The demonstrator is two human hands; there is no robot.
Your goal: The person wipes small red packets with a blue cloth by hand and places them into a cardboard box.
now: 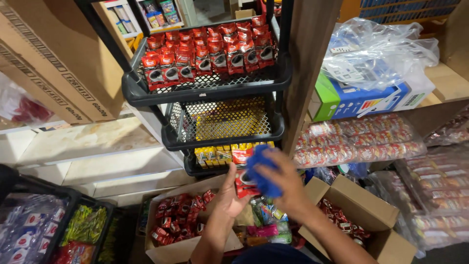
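Observation:
My left hand [229, 193] holds a red sachet [243, 182] upright in front of the black rack's lowest basket [191, 168]. Against the sachet my right hand [283, 183] presses a bunched blue cloth [260, 172]. Below my hands an open cardboard box [171, 249] holds several red sachets [178, 220]. The rack's top basket [205, 85] is lined with rows of the same red sachets [205, 56]. Yellow and red packets [217, 154] fill the lowest basket.
Another open cardboard box [371, 210] with red packets sits at the right. Wrapped bundles of red packets [356, 139] and a blue and green carton [351, 100] lie on the right-hand shelves. A black crate [73, 200] of snack packs stands at lower left. Large cardboard cartons [53, 58] lean at upper left.

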